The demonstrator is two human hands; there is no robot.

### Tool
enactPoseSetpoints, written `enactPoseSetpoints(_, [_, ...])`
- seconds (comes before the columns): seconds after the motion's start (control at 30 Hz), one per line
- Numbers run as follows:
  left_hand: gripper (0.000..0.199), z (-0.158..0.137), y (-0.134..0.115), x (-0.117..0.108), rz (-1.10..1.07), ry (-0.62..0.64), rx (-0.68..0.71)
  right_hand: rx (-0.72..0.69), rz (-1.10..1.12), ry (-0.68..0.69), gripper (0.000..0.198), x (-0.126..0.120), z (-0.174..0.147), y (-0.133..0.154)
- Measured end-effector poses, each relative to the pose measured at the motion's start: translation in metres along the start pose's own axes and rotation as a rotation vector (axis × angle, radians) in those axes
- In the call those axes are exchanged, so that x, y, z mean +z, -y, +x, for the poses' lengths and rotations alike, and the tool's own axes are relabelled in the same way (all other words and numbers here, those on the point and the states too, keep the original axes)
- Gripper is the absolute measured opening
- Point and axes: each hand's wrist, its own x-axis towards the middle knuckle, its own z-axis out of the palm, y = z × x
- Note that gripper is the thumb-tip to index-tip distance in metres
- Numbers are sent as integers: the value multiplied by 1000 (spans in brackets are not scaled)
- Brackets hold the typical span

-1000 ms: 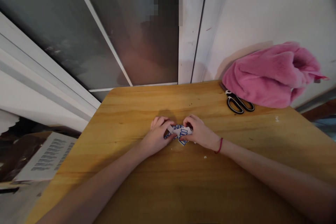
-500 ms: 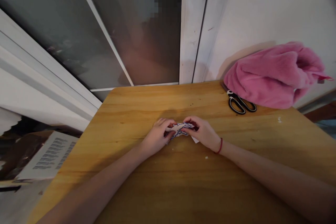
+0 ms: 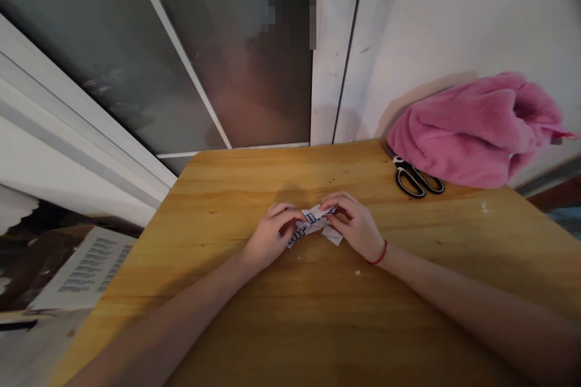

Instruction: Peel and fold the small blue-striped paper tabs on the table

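Between my two hands is a small folded piece of white paper [image 3: 313, 217] with blue printed markings, held just over the wooden table [image 3: 290, 320]. My left hand [image 3: 275, 231] pinches its left end between thumb and fingers. At the other end, the bent fingers of my right hand [image 3: 354, 224] grip the paper's upper right part. A plain white flap [image 3: 333, 235] sticks out below, near my right fingers; whether it is joined to the rest I cannot tell. My fingertips partly cover the paper.
Black-handled scissors [image 3: 415, 180] lie at the table's back right, partly under a pink plush cloth [image 3: 476, 127]. Small white scraps [image 3: 357, 273] dot the tabletop. Left of the table stands an opened cardboard box [image 3: 86, 269]. A frosted glass door [image 3: 254, 84] is behind the table.
My right hand has shifted slightly up, and its fingers have changed their hold. The paper looks more spread out, with more of the white flap showing. My left hand has barely moved.
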Motion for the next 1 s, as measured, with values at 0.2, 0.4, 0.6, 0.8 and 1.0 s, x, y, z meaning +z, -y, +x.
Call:
enactPoseSetpoints(0.2, [37, -2, -3, -3, -18, 66, -66, -51, -33, 51, 37, 0, -3, 4])
enactPoseSetpoints(0.4, [34, -3, -1, -3, 30, 13, -94, 37, -7, 84, 42, -1, -8, 4])
enactPoseSetpoints(0.6, [21, 2, -4, -2, 211, 39, -103, 144, -7, 5, 33, -2, -5, 2])
enactPoseSetpoints(0.8, [57, 2, -4, 3, 269, 259, -56, 74, -320, 82, 35, 2, -1, -5])
enactPoseSetpoints(1.0, [60, -3, -1, 6, 265, 280, -35, -23, -527, 291, 62, 3, -5, 2])
